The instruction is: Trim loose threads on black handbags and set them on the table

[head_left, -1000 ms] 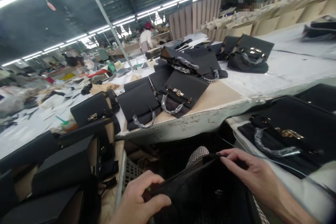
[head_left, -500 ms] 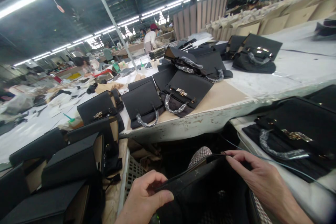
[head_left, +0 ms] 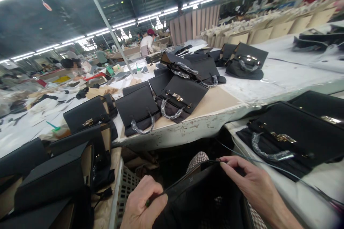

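One head-worn camera looks forward and down, close over the lap, across the long white work surface (head_left: 282, 75) into the hall.

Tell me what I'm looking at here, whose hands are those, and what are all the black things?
The camera sits on a person's head, looking down, so the two hands at the bottom are that person's own. The left hand and the right hand each pinch the rim of a black bag held open over the lap. In front is a worn white table with more black handbags, their handles wrapped in clear plastic. Another one lies at the right. Dark boxes stand at the left. Far back, other people work at long tables.
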The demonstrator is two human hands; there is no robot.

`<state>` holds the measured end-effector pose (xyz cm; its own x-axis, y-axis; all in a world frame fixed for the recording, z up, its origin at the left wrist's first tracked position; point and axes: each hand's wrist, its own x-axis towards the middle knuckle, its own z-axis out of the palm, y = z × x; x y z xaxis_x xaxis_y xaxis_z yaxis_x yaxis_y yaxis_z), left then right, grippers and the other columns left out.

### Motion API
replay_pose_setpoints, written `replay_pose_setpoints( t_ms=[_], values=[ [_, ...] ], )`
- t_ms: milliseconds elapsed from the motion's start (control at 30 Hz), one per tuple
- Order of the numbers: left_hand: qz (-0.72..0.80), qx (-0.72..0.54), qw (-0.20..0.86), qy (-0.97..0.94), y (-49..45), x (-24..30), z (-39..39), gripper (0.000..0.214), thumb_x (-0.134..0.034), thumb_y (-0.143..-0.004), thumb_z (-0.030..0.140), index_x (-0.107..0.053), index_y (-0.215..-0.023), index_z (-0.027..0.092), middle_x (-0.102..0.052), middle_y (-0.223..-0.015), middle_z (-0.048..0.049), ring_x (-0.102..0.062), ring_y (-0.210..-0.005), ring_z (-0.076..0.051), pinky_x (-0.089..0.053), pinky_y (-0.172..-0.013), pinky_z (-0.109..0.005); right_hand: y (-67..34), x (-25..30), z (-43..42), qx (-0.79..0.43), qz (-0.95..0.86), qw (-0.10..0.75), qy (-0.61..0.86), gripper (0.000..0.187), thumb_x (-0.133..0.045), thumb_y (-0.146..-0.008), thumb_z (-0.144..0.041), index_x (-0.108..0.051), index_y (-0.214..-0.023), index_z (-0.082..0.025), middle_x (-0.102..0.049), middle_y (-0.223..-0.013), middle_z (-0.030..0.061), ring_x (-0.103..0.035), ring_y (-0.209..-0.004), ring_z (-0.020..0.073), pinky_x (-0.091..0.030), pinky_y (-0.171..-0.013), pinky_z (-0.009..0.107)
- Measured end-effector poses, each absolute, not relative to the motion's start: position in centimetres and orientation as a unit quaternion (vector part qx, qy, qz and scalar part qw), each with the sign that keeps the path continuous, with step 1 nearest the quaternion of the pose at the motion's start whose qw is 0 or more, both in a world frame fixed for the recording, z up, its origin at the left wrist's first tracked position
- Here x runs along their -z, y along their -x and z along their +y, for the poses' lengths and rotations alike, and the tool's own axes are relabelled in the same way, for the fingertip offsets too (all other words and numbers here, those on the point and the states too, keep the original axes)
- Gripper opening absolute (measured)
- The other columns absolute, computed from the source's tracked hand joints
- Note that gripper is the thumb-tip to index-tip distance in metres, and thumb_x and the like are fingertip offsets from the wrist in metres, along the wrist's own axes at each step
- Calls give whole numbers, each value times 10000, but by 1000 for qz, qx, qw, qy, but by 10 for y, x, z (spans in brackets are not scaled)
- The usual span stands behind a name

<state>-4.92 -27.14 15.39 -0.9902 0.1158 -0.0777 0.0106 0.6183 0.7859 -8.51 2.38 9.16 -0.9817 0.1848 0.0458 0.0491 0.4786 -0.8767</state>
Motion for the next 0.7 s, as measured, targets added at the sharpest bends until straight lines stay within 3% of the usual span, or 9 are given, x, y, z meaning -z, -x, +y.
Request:
replay_pose_setpoints(
  t_ms=[100, 233, 333, 533, 700],
  values=[
    [896, -431, 82, -65, 57, -159, -271, 210, -591, -855, 295, -561, -671, 199, -509, -734, 4, -516, -720, -167, -371, -664, -255, 84, -91, 25, -510, -855, 67, 72, 359, -600, -831, -540, -617, -654, -228, -753, -1025, 54, -700, -900, 261, -500, -783, 324],
    [895, -410, 143, -104, 71, -167, -266, 133, -602, -873, 314, -694, -855, 220, -615, -829, -11, -569, -741, -171, -390, -657, -248, 83, -91, 26, -517, -851, 61, 68, 355, -589, -850, -528, -603, -658, -230, -751, -1031, 53, -695, -921, 259, -492, -803, 328],
    [907, -359, 178, -132, 80, -171, -258, 147, -627, -883, 329, -747, -891, 244, -653, -831, -10, -611, -788, -183, -396, -687, -249, 81, -92, 25, -524, -847, 59, 69, 355, -579, -861, -519, -587, -658, -229, -747, -1032, 50, -691, -919, 253, -485, -803, 331],
    [929, -274, 155, -193, 87, -176, -246, 239, -588, -917, 266, -696, -713, 202, -625, -760, 0, -594, -760, -157, -368, -673, -244, 79, -92, 25, -537, -837, 60, 82, 339, -593, -863, -502, -601, -663, -229, -746, -1030, 35, -684, -936, 249, -471, -821, 330],
    [923, -302, 145, -190, 90, -177, -239, 255, -603, -846, 178, -579, -593, 162, -556, -655, 26, -540, -662, -119, -340, -635, -236, 79, -94, 24, -538, -838, 59, 75, 326, -596, -863, -484, -592, -661, -228, -746, -1024, 28, -686, -923, 247, -465, -817, 331]
  ],
)
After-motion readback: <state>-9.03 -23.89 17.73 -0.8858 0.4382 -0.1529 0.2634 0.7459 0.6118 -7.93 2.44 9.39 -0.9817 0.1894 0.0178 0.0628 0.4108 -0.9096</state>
